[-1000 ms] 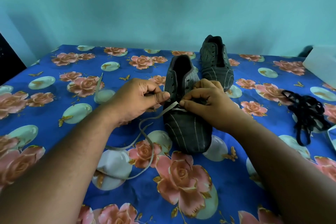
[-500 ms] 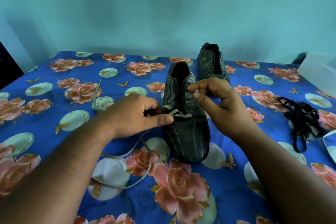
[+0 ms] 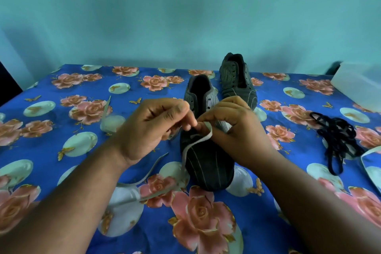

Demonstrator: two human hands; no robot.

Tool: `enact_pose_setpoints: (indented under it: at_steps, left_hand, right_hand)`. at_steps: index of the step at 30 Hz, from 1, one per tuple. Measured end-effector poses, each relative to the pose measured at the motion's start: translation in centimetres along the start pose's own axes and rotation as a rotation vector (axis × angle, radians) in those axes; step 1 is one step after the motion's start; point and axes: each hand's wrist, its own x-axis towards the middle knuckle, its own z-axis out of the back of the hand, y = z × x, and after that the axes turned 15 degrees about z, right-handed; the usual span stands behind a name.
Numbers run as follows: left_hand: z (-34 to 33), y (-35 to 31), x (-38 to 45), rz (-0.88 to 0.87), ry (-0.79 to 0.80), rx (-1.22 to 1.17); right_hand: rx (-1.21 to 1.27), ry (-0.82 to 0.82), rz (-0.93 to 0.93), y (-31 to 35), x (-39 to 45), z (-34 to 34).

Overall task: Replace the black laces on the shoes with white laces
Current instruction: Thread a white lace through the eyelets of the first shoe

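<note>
A dark striped shoe [image 3: 208, 163] lies toe toward me on the flowered cloth, with a second dark shoe [image 3: 237, 80] behind it to the right. A white lace [image 3: 198, 140] runs from the near shoe's lowest eyelets up to my fingers, and its loose length trails left over the cloth. My left hand [image 3: 150, 130] and my right hand [image 3: 237, 130] meet above the shoe's tongue, and both pinch the lace at its raised end. The removed black laces [image 3: 338, 138] lie in a heap at the right.
A blue cloth [image 3: 61, 150] with pink roses covers the surface. Another white lace [image 3: 106, 107] lies at the left. A translucent white box [image 3: 358, 86] stands at the far right, and a white lace end [image 3: 369, 152] shows at the right edge. A teal wall stands behind.
My right hand has come down from the shoe's opening to join my left hand at the lace. The lace end has been lifted above the tongue. The view has tilted slightly.
</note>
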Motion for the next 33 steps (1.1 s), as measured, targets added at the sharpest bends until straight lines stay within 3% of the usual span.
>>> enact_pose_setpoints:
  at_steps: [2,6,10,15,21,25,27,29,31,33]
  left_hand:
    - [-0.4,0.6,0.4,0.036,-0.023,0.023]
    - [-1.3,1.7,1.0,0.024,0.043,0.373]
    - [-1.8,1.8,1.0,0.019,-0.003,0.338]
    - [-1.4,2.2,1.2,0.014,-0.005,0.336]
    - [-1.2,1.9,1.0,0.021,0.049,0.2]
    - [-1.5,1.9,1.1,-0.003,0.045,0.161]
    - [-1.6,2.0,1.2,-0.01,0.02,0.169]
    - [-1.7,2.1,1.2,-0.001,-0.017,0.169]
    - [-1.7,2.0,1.2,0.013,-0.038,0.161]
    - [-1.8,1.9,1.1,-0.002,-0.042,0.185]
  right_hand:
    - [0.104,-0.075,-0.039,0.3,0.2,0.6]
    - [0.378,-0.228,-0.26,0.9,0.7,2.2]
    - [0.685,-0.337,-0.534,-0.1,0.1,3.7]
    - [1.056,-0.592,-0.571,-2.6,0.0,5.2]
    - [0.778,-0.671,-1.036,-7.5,-2.4,8.4]
    - [0.697,-0.682,-1.17,-9.5,-3.7,9.5]
    - [0.552,-0.599,-1.172,-9.8,-3.9,9.5]
    - [0.188,-0.467,-1.059,-9.4,-3.7,8.9]
    - [-0.157,-0.365,-0.727,-7.9,-2.7,8.0]
    - [-0.118,-0.257,-0.353,-5.2,-1.4,6.7]
